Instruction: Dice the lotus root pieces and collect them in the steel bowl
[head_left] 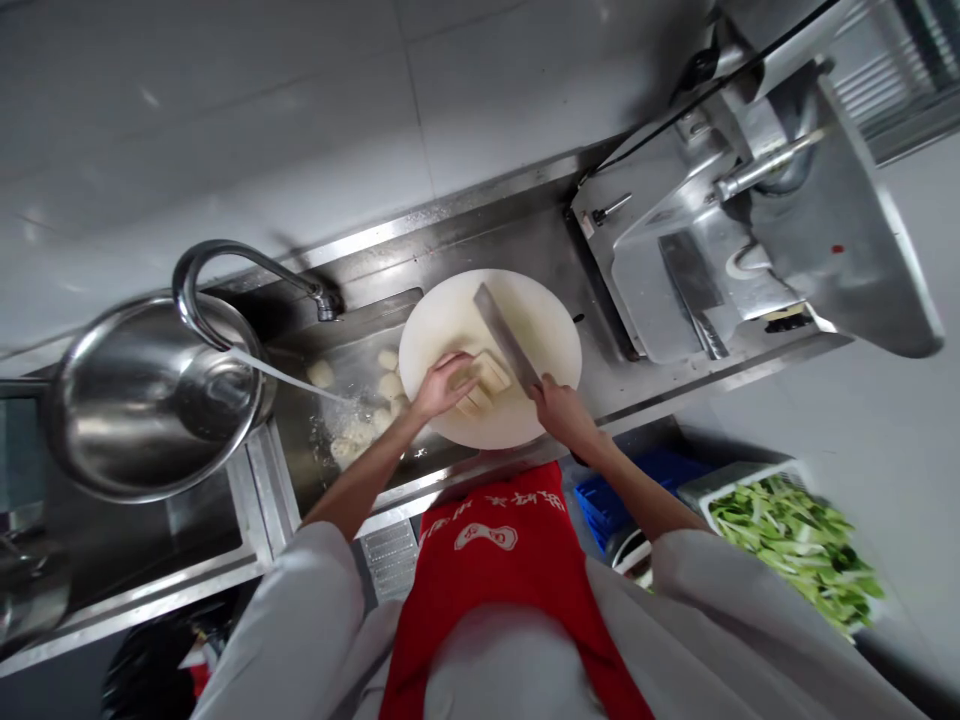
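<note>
A round white cutting board [525, 430] lies across the sink's right end. On it are pale, cream-coloured cut pieces [491, 374]. My left hand [446, 385] is beside these pieces at their left, fingers bent but apart, touching or nearly touching them. A cleaver [504, 335] has its handle in my right hand [559, 408], with the blade slanting up and left over the board, right of the pieces. Several pale round pieces [390, 386] sit in the sink [300, 450] left of the board.
Water runs from a curved faucet [247, 250] into the sink. A large steel bowl [150, 400] stands at the left. At the right are a slicing machine [825, 220] and another cleaver [690, 275]. Below right, a crate of green vegetables [787, 540] stands beside a blue basket [600, 510].
</note>
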